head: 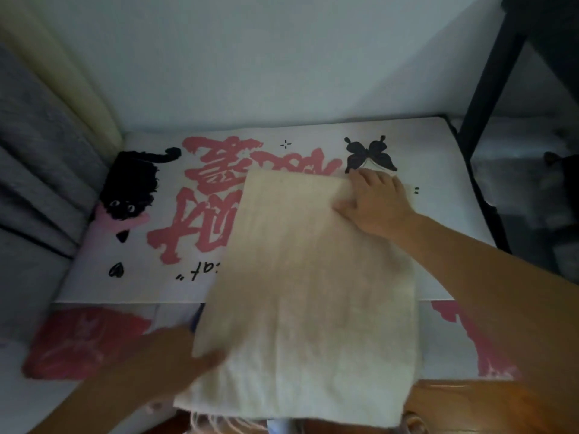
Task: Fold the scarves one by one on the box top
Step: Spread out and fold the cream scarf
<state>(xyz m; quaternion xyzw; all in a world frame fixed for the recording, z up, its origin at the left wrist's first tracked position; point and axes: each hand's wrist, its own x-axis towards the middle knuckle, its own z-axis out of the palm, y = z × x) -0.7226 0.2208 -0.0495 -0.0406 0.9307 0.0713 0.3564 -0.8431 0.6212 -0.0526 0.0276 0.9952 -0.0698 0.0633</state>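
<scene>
Right hand (374,203) presses flat, fingers spread, on the cream woven scarf (307,296); left hand (188,355) grips its near-left edge, blurred; white printed box top (438,158) beneath.

box top (432,145) bare leftward, scarf (307,270) covering right (overhanging)

A single head-worn wide-angle view looks steeply down from close above the printed box top (423,145), facing the pale wall (250,57) behind it.
</scene>
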